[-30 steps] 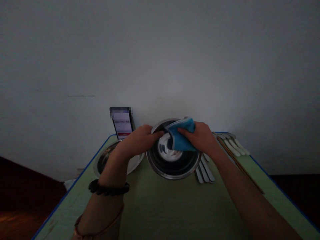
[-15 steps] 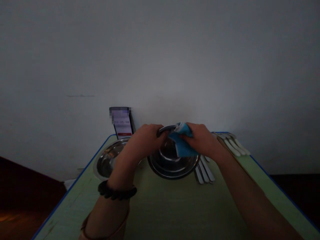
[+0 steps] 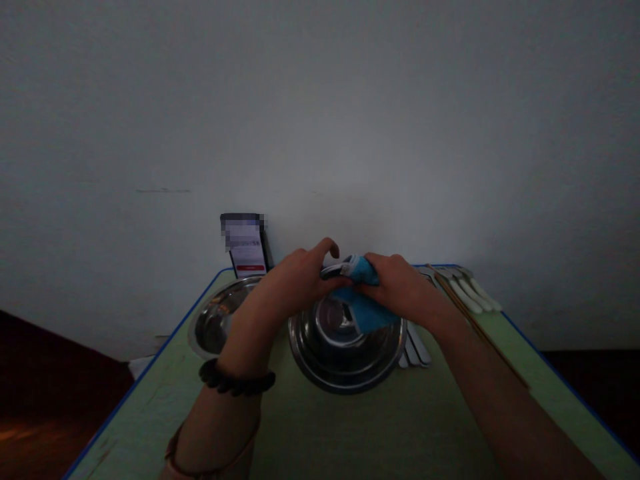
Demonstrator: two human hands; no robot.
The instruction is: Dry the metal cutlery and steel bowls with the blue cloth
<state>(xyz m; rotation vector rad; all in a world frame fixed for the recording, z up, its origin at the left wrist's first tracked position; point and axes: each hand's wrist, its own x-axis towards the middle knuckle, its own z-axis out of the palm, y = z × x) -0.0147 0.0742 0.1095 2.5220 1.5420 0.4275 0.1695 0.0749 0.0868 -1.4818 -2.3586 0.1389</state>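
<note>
A shiny metal bowl (image 3: 345,370) is tilted with its inside toward me, in the middle of the table. My right hand (image 3: 400,283) pinches a blue cloth (image 3: 373,313) folded over the bowl's far rim, and part of the cloth hangs down inside. My left hand (image 3: 300,277) is at the rim's left side, index finger raised and thumb apart from it, reaching over the bowl's inner side. Its other fingers are hidden. A second metal bowl (image 3: 205,333) stands on the left, partly behind my left forearm.
A phone (image 3: 247,250) leans against the wall (image 3: 350,133) at the back left. Metal-handled utensils (image 3: 417,350) lie right of the held bowl. Farther right are chopsticks (image 3: 493,347) and several white-handled utensils (image 3: 467,297). The green table (image 3: 350,440) has a blue edge.
The held bowl has come lower and nearer, its inside turned more toward me. My left index finger has lifted from the rim. The cloth has shifted slightly down with my right hand.
</note>
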